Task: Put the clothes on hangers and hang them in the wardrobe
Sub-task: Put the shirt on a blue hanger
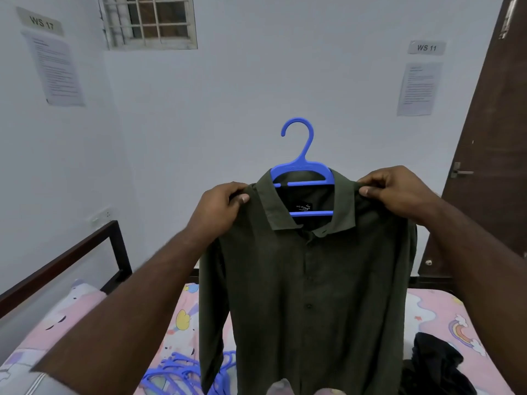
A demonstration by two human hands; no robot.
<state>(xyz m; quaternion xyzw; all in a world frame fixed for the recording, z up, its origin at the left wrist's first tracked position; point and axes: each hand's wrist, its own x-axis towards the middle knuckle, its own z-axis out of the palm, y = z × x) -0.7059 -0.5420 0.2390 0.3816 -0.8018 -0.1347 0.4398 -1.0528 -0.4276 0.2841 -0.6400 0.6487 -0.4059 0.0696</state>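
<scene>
The olive-green shirt, of matte woven cloth with a buttoned front and pointed collar, is held up above the bed on a blue plastic hanger with a curved hook. Its left shoulder is pinched by the left hand, its right shoulder by the right hand. More blue hangers and a crumpled black garment are seen on the patterned pink sheet.

Left wall sign: "WS 17"
Right wall sign: "WS 11"
Shirt neck label: "NO FUSS"
Sheet under left sign: print too small to read
Sheet under right sign: print too small to read
</scene>
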